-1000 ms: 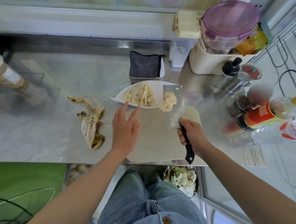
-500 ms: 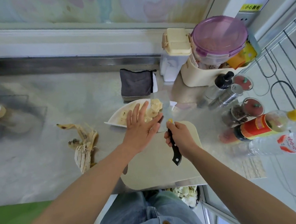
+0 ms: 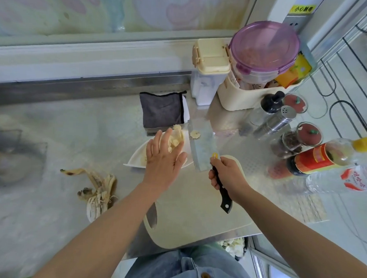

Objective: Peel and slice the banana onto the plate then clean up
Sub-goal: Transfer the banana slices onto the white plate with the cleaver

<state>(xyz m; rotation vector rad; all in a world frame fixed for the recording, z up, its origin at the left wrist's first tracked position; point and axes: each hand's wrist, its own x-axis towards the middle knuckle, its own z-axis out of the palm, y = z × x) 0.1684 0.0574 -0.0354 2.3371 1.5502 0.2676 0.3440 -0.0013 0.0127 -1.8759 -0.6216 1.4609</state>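
Note:
A white plate point(image 3: 134, 158) with banana slices point(image 3: 175, 138) sits on the steel counter, partly hidden by my left hand point(image 3: 163, 157), which is spread flat with straight fingers over the slices. My right hand point(image 3: 227, 176) grips the black handle of a cleaver point(image 3: 200, 146). The blade is held flat over the plate's right edge, and one banana slice point(image 3: 194, 134) sticks to it. A cream cutting board point(image 3: 195, 218) lies at the counter's front edge under my arms. The empty banana peel point(image 3: 97, 189) lies to the left.
A folded grey cloth point(image 3: 163, 109) lies behind the plate. Jars, a shaker, bottles point(image 3: 317, 158) and a cream bin with a purple-lidded container point(image 3: 263, 49) crowd the right side. A bowl of scraps point(image 3: 234, 246) sits below the counter edge.
The cleaver carried a heap of slices over the plate, and my left hand swept them off the blade onto the plate. One slice is left on the blade.

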